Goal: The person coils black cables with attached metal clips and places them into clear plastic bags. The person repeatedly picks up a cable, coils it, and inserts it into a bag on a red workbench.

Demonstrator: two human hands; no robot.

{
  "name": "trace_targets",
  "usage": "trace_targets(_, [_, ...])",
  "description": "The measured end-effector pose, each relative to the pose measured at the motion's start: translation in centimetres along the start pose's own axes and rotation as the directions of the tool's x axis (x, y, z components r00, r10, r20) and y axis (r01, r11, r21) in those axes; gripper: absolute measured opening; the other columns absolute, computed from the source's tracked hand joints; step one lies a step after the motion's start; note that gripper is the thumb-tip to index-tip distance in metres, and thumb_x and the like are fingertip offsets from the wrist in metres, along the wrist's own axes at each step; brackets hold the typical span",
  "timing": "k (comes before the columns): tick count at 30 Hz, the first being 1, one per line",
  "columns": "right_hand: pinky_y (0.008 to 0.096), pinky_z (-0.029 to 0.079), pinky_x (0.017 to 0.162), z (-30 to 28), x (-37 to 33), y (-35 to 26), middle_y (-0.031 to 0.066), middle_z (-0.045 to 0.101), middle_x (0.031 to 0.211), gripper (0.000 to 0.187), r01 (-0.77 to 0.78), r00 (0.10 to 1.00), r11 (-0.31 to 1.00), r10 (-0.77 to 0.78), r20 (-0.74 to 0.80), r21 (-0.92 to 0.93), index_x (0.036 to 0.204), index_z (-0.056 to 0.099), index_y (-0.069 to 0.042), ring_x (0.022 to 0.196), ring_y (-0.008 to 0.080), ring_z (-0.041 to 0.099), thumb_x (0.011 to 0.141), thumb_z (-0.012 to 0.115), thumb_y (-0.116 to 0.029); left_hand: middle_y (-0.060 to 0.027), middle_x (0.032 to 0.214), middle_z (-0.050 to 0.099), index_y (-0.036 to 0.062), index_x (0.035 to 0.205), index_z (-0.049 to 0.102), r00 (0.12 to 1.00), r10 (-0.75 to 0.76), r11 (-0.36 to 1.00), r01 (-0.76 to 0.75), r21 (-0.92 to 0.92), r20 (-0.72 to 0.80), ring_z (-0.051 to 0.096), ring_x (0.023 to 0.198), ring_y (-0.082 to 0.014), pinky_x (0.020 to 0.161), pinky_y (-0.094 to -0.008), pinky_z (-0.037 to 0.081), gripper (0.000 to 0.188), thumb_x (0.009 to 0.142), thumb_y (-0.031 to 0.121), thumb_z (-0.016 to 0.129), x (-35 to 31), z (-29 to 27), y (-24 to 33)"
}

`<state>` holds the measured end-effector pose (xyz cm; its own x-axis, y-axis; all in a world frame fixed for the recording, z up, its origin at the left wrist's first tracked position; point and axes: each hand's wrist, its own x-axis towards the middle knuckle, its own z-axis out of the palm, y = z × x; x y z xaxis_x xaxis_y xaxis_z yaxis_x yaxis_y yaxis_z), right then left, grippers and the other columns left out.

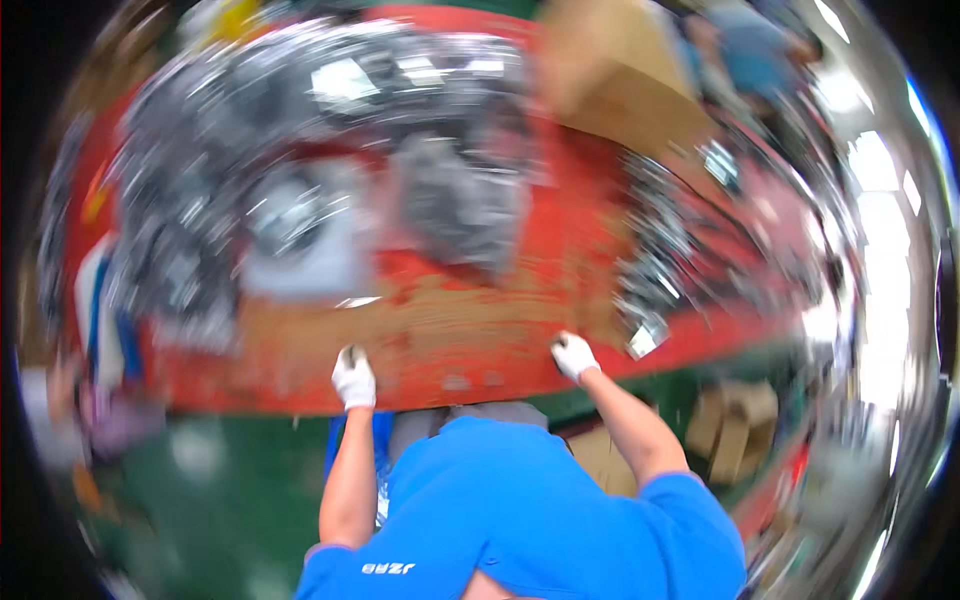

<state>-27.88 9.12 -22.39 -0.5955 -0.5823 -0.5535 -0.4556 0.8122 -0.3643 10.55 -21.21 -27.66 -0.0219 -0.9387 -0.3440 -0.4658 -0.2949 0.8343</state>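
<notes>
My left hand (353,378), in a white glove, is over the near edge of a red worktable (270,385). Its fingers look curled in, with a small dark spot at their tips. Farther right, my right hand (574,356), also white-gloved, is over the worn front strip of the tabletop, fingers closed and a dark bit showing at the tips. What either hand holds, if anything, is too small to make out. Beyond the left hand lies a pale clear bag (308,265). A bagged dark part (460,205) lies farther back between the hands.
Many plastic-wrapped dark parts (200,140) are heaped along the left and back. Shiny loose pieces (655,250) lie at the right, below a large cardboard box (620,80). Another person (755,55) is at the far right. An open carton (735,430) stands on the green floor.
</notes>
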Motion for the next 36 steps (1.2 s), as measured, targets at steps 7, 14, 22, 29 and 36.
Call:
trace_targets(7, [0.0341, 0.056, 0.051, -6.9, -6.0, 14.2, 0.0091, 0.07, 0.081, 0.021, -0.092, 0.762, 0.299, 0.635, -0.126, 0.95, 0.113, 0.069, -0.003, 0.056, 0.0163, 0.065, 0.099, 0.059, -0.014, -0.009, 0.088, 0.075, -0.0018, 0.108, 0.072, 0.705, 0.364, 0.889, -0.459, 0.0, 0.608, 0.067, 0.081, -0.0119, 0.077, -0.029, 0.055, 0.02, 0.104, 0.017, 0.066, -4.1, 13.0, 10.5])
trace_targets(14, [0.0398, 0.058, 0.073, -9.0, -4.1, 24.1, 0.0158, 0.074, 0.093, 0.026, -0.055, 0.612, 0.49, 0.705, -0.358, 0.87, 0.113, 0.071, -0.003, 0.083, 0.0268, 0.073, 0.096, 0.06, -0.02, 0.002, 0.073, 0.059, 0.0036, 0.101, 0.069, 0.865, 0.207, 0.964, -0.261, 0.057, 0.457, 0.053, 0.061, -0.0064, 0.054, -0.0259, 0.043, 0.014, 0.104, 0.017, 0.064, -2.9, 14.7, 13.6])
trace_targets(22, [0.0471, 0.054, 0.099, -19.9, 5.3, 30.1, 0.018, 0.07, 0.125, 0.034, -0.079, 0.631, 0.885, 0.4, -0.665, 0.458, 0.122, 0.07, -0.01, 0.114, 0.0382, 0.068, 0.092, 0.064, -0.025, -0.008, 0.086, 0.073, 0.0006, 0.109, 0.074, 0.809, 0.19, 0.832, -0.433, 0.346, 0.556, 0.065, 0.074, -0.0138, 0.068, -0.0312, 0.054, 0.019, 0.1, 0.015, 0.065, -18.5, 18.7, 9.3])
trace_targets(29, [0.052, 0.046, 0.106, -26.7, 11.5, 32.2, 0.0168, 0.071, 0.126, 0.034, -0.029, 0.858, 0.995, -0.026, -0.514, -0.099, 0.121, 0.07, -0.012, 0.118, 0.0373, 0.066, 0.097, 0.058, -0.034, -0.0203, 0.096, 0.075, 0.0088, 0.106, 0.075, 0.595, 0.194, 0.531, -0.732, 0.427, 0.78, 0.074, 0.091, -0.038, 0.081, -0.0435, 0.058, 0.024, 0.098, 0.029, 0.065, -27.9, 24.8, 16.7])
trace_targets(36, [0.0457, 0.054, 0.086, -31.1, 10.4, 31.2, 0.0185, 0.074, 0.105, 0.033, 0.35, 0.881, 0.899, -0.222, -0.417, 0.262, 0.118, 0.075, -0.013, 0.102, 0.0396, 0.07, 0.099, 0.063, -0.037, -0.02, 0.094, 0.075, 0.0086, 0.107, 0.076, 0.679, 0.239, 0.603, -0.664, 0.442, 0.694, 0.075, 0.09, -0.0363, 0.079, -0.0424, 0.058, 0.024, 0.099, 0.029, 0.065, -28.3, 26.6, 19.9])
